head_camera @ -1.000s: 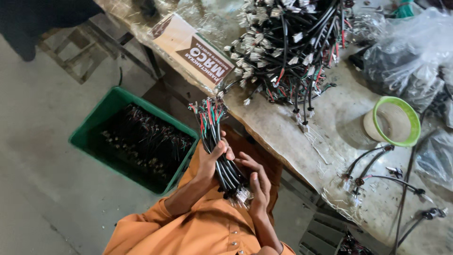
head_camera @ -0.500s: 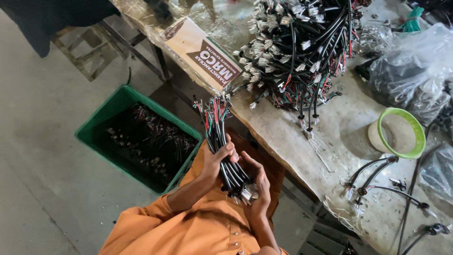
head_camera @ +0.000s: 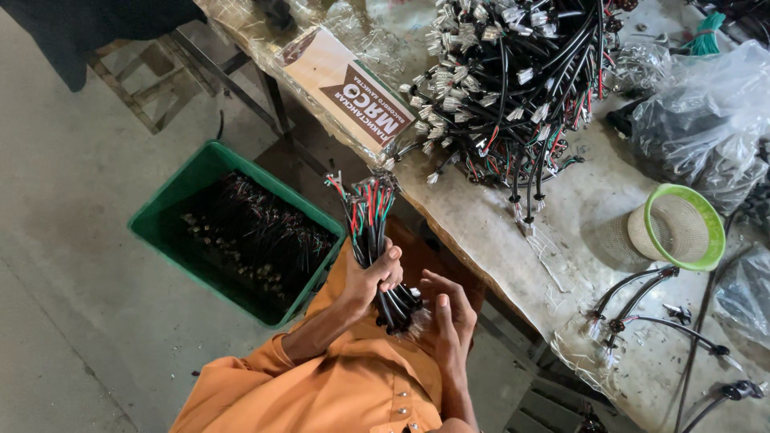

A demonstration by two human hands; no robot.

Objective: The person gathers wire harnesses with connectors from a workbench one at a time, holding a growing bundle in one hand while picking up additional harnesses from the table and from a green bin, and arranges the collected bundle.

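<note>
Your wire bundle point(head_camera: 374, 240): black sheathed cables, red, green and white stripped ends fanned at top, connector ends at bottom, held near upright over your lap.

We wear an orange shirt point(head_camera: 321, 393) with long sleeves pushed up past the wrists, so our forearms are bare. Small round buttons run down its front. Our left hand point(head_camera: 370, 277) and right hand point(head_camera: 447, 317) are bare, without gloves or rings.

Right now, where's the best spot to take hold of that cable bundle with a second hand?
Grip the cable bundle on its bare middle, above the left hand, coming from the side. The top fans into loose wire tips; the right hand already cups the bottom plugs.
</note>
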